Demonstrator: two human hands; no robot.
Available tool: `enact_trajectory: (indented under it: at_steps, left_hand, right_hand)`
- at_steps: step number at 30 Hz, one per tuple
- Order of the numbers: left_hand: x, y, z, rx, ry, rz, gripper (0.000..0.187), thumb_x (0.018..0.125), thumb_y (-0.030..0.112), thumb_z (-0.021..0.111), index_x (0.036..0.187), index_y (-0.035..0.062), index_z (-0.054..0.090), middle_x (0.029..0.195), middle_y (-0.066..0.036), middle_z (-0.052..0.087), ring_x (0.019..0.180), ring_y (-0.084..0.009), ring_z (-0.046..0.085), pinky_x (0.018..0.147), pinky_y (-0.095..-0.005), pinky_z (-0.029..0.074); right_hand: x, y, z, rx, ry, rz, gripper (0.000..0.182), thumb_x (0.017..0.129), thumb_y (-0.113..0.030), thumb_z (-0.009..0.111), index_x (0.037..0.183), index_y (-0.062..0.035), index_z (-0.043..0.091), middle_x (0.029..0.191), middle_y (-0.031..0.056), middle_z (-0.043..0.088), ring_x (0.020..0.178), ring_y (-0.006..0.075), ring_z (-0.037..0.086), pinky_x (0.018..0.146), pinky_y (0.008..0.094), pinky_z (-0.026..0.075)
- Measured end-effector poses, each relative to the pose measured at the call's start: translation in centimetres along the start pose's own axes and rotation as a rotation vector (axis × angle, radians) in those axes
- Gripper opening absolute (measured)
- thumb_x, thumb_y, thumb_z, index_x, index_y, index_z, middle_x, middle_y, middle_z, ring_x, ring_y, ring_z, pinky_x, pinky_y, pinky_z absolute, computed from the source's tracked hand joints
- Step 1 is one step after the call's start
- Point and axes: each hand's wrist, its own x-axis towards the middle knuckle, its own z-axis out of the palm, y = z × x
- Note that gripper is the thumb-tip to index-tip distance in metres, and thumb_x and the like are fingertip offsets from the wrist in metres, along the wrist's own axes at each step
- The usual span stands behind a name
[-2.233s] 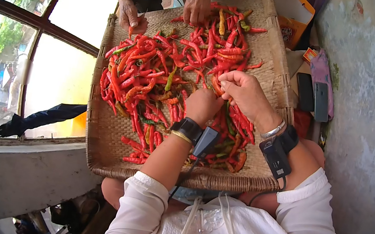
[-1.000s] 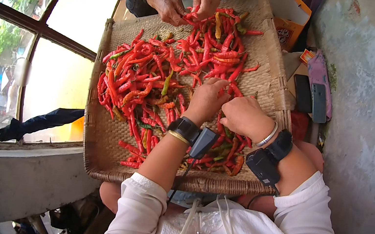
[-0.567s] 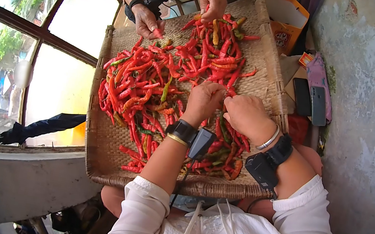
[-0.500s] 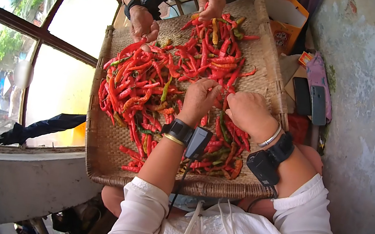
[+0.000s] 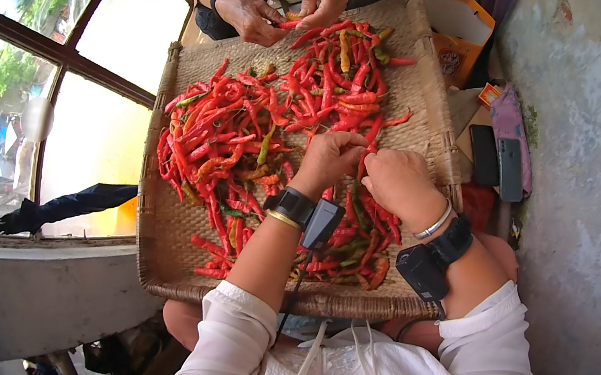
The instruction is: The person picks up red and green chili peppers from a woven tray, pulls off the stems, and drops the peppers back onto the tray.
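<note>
Red chili peppers [image 5: 213, 137] lie heaped across a shallow woven basket tray [image 5: 420, 88], with some green and yellowish ones among them. Over the near part of the heap, my left hand [image 5: 333, 161] is closed in a pinch, its fingertips on a red chili pepper [image 5: 364, 156]. Close beside it, my right hand [image 5: 399, 180] is curled with thumb and fingers together at the same pepper. Its lower end is hidden by my hands. Both my wrists carry black strapped devices.
Across the tray, a co-worker's hands [image 5: 281, 17] hold a red pepper. An orange-edged box [image 5: 457, 35] and two phones [image 5: 497, 161] are on the right, by the wall [image 5: 584, 155]. A folded dark umbrella [image 5: 71, 206] leans at the window on the left.
The co-worker's hands have come together over the tray's far edge, with a pepper between them. My left hand has shifted slightly toward my right, its fingers meeting the pepper.
</note>
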Motion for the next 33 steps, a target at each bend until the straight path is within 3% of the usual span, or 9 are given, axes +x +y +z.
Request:
enact_trajectory:
  at_steps: [2, 9, 14, 17, 21, 23, 24, 27, 33]
  left_hand:
    - [-0.2, -0.1, -1.6, -0.478, -0.029, -0.259, 0.014, 0.085, 0.012, 0.060, 0.091, 0.0007, 0.064, 0.076, -0.001, 0.064, 0.065, -0.0043, 0.056, 0.057, -0.0199, 0.046]
    - [-1.1, -0.4, -7.2, -1.010, 0.163, -0.305, 0.013, 0.087, 0.018, 0.059, 0.089, 0.0059, 0.062, 0.067, -0.002, 0.061, 0.055, -0.0066, 0.054, 0.050, -0.0199, 0.043]
    - [-1.0, -2.4, -7.8, -1.431, 0.450, -0.121, 0.022, 0.090, 0.021, 0.053, 0.106, 0.0061, 0.052, 0.088, -0.005, 0.062, 0.067, -0.0090, 0.057, 0.056, -0.0214, 0.047]
    - [-0.5, -0.8, -6.7, -1.419, 0.591, -0.274, 0.028, 0.091, 0.023, 0.052, 0.112, 0.0058, 0.047, 0.097, -0.007, 0.061, 0.075, -0.0112, 0.059, 0.063, -0.0223, 0.049]
    - [-0.2, -4.2, -2.9, -0.373, 0.171, -0.277, 0.046, 0.087, 0.015, 0.055, 0.127, 0.0006, 0.038, 0.106, -0.015, 0.058, 0.085, -0.0217, 0.061, 0.070, -0.0307, 0.051]
    - [-0.2, -3.2, -1.3, 0.335, 0.128, 0.040, 0.053, 0.079, 0.013, 0.061, 0.126, 0.0030, 0.039, 0.115, -0.020, 0.051, 0.092, -0.0329, 0.058, 0.075, -0.0365, 0.050]
    - [-0.5, -2.7, -0.5, 0.402, 0.148, -0.021, 0.056, 0.076, 0.014, 0.062, 0.126, 0.0044, 0.039, 0.119, -0.021, 0.047, 0.095, -0.0360, 0.056, 0.076, -0.0386, 0.049]
    - [-0.7, -1.7, 0.5, 0.487, 0.189, -0.118, 0.057, 0.075, 0.016, 0.063, 0.126, 0.0066, 0.039, 0.127, -0.022, 0.039, 0.097, -0.0379, 0.055, 0.076, -0.0406, 0.049]
    - [-0.8, -2.3, 0.3, 0.511, 0.077, -0.138, 0.049, 0.076, 0.017, 0.061, 0.121, 0.0073, 0.044, 0.106, -0.015, 0.055, 0.087, -0.0337, 0.059, 0.071, -0.0411, 0.049]
  right_hand:
    - [0.1, -0.1, -0.8, 0.014, 0.127, 0.033, 0.011, 0.073, -0.014, 0.059, 0.068, -0.0060, 0.064, 0.068, 0.0116, 0.062, 0.068, 0.0262, 0.063, 0.061, 0.0374, 0.050]
    - [0.0, -0.4, -0.9, 0.007, 0.011, 0.023, 0.010, 0.073, -0.015, 0.060, 0.069, -0.0058, 0.064, 0.069, 0.0114, 0.062, 0.070, 0.0264, 0.063, 0.063, 0.0370, 0.050]
    - [-0.1, -0.4, -0.7, 0.008, 0.046, 0.020, 0.009, 0.071, -0.013, 0.060, 0.069, -0.0058, 0.064, 0.068, 0.0120, 0.062, 0.069, 0.0263, 0.063, 0.063, 0.0369, 0.050]
    - [0.2, -0.3, -0.7, 0.018, -0.070, 0.052, 0.023, 0.072, -0.024, 0.068, 0.078, -0.0040, 0.060, 0.071, 0.0130, 0.060, 0.073, 0.0299, 0.061, 0.066, 0.0401, 0.049]
    - [0.5, 0.1, 0.1, 0.028, -0.138, 0.065, 0.023, 0.072, -0.023, 0.068, 0.082, -0.0038, 0.059, 0.076, 0.0131, 0.059, 0.076, 0.0299, 0.060, 0.069, 0.0398, 0.049]
    - [0.4, 0.2, 1.0, 0.065, -0.166, 0.086, 0.025, 0.072, -0.023, 0.067, 0.086, -0.0035, 0.058, 0.086, 0.0135, 0.056, 0.087, 0.0300, 0.057, 0.077, 0.0395, 0.046]
    - [0.6, 0.2, 1.5, 0.058, -0.219, 0.095, 0.031, 0.072, -0.023, 0.068, 0.094, -0.0037, 0.056, 0.098, 0.0144, 0.052, 0.096, 0.0313, 0.052, 0.085, 0.0398, 0.043]
    - [0.6, 0.1, 2.7, 0.037, -0.194, 0.132, 0.035, 0.073, -0.024, 0.068, 0.099, -0.0056, 0.055, 0.102, 0.0152, 0.049, 0.097, 0.0324, 0.050, 0.089, 0.0404, 0.041]
    - [1.3, 0.0, 2.3, 0.079, -0.339, 0.173, 0.035, 0.073, -0.025, 0.067, 0.100, -0.0060, 0.057, 0.104, 0.0163, 0.051, 0.098, 0.0348, 0.054, 0.082, 0.0431, 0.045]
